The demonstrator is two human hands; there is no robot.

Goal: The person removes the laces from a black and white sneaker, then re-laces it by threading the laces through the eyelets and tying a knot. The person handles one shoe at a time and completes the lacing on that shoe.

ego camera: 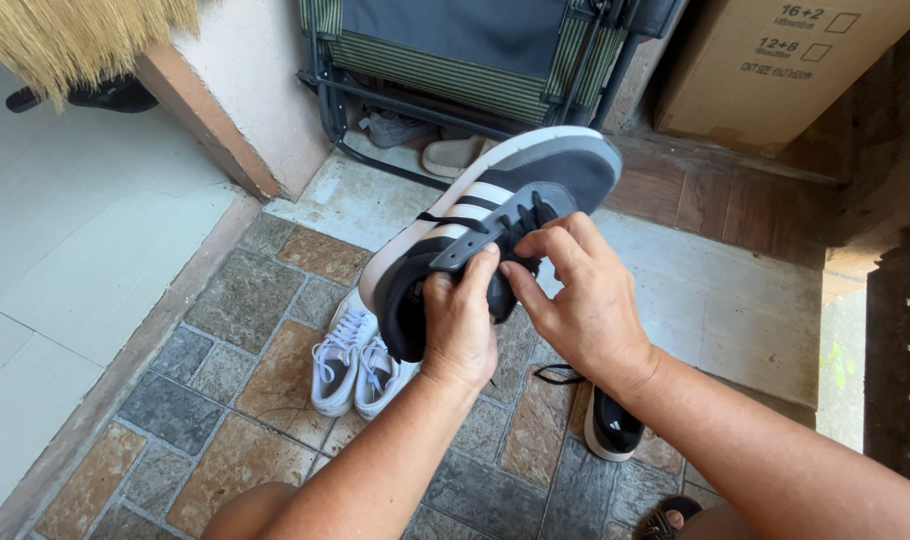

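I hold a dark grey sneaker point(535, 180) with white side stripes and a white sole up in the air, toe pointing up and to the right. My left hand point(460, 325) grips it around the heel and tongue. My right hand point(580, 300) pinches the black laces near the top eyelets. The matching second dark sneaker point(613, 428) lies on the stone floor under my right forearm, a loose black lace trailing beside it.
A pair of white sneakers point(355, 362) sits on the multicoloured stone tiles point(225, 300). A folded striped chair point(455, 60) leans at the back, with a cardboard box point(775, 60) to its right. A straw broom point(75, 35) hangs top left. A sandal point(670, 517) shows at the bottom.
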